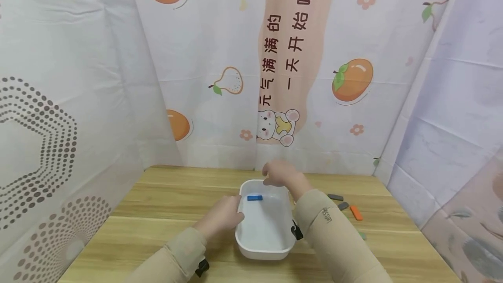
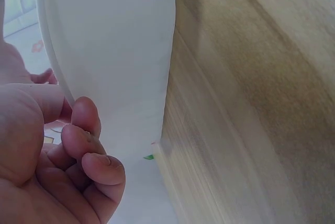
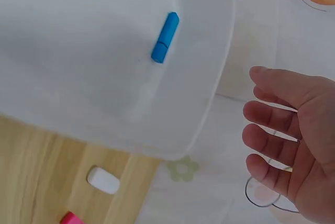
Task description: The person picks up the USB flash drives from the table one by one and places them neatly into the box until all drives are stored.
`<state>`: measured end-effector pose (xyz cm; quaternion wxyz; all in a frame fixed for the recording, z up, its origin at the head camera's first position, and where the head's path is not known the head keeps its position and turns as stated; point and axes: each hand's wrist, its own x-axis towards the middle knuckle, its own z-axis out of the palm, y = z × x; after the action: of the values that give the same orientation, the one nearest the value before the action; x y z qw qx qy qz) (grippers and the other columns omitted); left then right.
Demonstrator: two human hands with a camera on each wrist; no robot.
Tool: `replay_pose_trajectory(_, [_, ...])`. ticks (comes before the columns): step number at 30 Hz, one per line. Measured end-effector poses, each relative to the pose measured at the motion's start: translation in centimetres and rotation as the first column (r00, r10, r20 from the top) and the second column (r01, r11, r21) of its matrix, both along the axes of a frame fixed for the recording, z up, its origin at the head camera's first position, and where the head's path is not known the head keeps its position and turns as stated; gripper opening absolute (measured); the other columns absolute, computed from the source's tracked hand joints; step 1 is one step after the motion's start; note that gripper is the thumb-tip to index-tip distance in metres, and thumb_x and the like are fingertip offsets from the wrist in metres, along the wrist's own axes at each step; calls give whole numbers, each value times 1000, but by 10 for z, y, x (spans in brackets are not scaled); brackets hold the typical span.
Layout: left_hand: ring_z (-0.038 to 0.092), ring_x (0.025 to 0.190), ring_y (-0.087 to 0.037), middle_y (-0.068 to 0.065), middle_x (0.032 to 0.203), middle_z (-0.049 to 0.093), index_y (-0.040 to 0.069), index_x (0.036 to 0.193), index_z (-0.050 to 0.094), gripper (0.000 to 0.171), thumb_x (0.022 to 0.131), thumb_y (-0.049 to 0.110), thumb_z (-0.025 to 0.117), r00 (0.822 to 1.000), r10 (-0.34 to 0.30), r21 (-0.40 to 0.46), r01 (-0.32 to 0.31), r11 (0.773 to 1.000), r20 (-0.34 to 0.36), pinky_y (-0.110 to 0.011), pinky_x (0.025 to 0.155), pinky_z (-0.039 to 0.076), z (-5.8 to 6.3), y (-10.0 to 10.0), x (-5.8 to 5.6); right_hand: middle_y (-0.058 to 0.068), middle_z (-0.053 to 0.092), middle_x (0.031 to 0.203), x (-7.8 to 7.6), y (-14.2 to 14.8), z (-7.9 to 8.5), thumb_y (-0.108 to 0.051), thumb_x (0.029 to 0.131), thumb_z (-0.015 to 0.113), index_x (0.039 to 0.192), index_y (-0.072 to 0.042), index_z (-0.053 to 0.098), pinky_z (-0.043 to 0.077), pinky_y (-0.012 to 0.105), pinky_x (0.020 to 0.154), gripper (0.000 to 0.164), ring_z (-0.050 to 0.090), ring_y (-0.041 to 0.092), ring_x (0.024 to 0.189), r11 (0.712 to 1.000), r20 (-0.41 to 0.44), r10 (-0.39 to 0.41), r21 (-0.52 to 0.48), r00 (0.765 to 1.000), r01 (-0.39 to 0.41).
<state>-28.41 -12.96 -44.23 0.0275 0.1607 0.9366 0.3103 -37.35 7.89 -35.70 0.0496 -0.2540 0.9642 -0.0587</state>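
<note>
A white plastic basin (image 1: 264, 254) with rounded corners stands on the table in the head view. My left hand (image 1: 222, 215) holds its left rim between thumb and fingers; in the left wrist view the fingertips (image 2: 86, 116) lie against the outer wall. Inside, near the far left corner, lies a short blue capped stick, like a small highlighter (image 1: 254, 198), a seam across it in the right wrist view. Over the basin's far right end hovers my right hand (image 1: 283, 174), its fingers loosely bent and apart from one another, holding nothing.
Right of the basin lie dark grey sticks (image 1: 335, 197), an orange stick (image 1: 356, 213) and a green piece (image 1: 362, 236), partly behind the right sleeve. The right wrist view adds a white piece (image 3: 103, 180) and a pink one (image 3: 71, 218). Printed curtains (image 1: 212, 134) border the table.
</note>
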Motion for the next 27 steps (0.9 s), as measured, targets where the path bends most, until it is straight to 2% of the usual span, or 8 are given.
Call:
replay_pose_trajectory(4, [59, 66, -16, -9, 91, 66, -11, 133, 57, 48, 89, 7, 64, 1000, 14, 0, -14, 1000, -1, -29, 55, 52, 1, 0, 1, 1, 71, 105, -1, 12, 13, -26, 91, 77, 120, -10, 73, 54, 40, 86, 33, 64, 20, 94, 999, 13, -26, -42, 1000, 27])
replay_pose_trajectory(8, [59, 69, -16, -15, 101, 68, -12, 134, 56, 50, 88, 7, 64, 1000, 14, -10, -14, 1000, -15, -28, 57, 52, 3, 1, 2, 1, 71, 100, -3, 29, 22, -25, 90, 77, 118, -9, 73, 55, 39, 84, 33, 64, 19, 92, 998, -17, -8, -62, 1000, 7])
replay_pose_trajectory(14, [59, 66, -15, -7, 88, 65, -11, 131, 58, 46, 88, 5, 64, 1000, 6, -3, -6, 1000, -12, -28, 55, 52, 2, 1, 3, 3, 71, 97, -3, 57, 32, -21, 89, 77, 115, -5, 74, 55, 39, 83, 30, 63, 19, 88, 994, -72, 22, -106, 997, -30])
replay_pose_trajectory(22, [59, 66, -16, -6, 87, 64, -10, 130, 59, 44, 89, 5, 64, 1000, -5, 2, 5, 1000, -16, -28, 54, 52, 1, 1, 2, 0, 66, 87, 0, 87, 38, -19, 91, 76, 112, -5, 75, 53, 35, 73, 26, 58, 18, 80, 985, -59, -1, -170, 998, -9])
replay_pose_trajectory(27, [58, 67, -15, -7, 89, 67, -9, 127, 61, 42, 88, 5, 64, 999, -15, -13, 15, 1000, -40, -28, 57, 52, 1, -1, 1, 2, 69, 93, 4, 97, 40, -20, 90, 77, 113, -5, 76, 55, 40, 81, 27, 62, 20, 86, 985, -67, -23, -173, 997, 11])
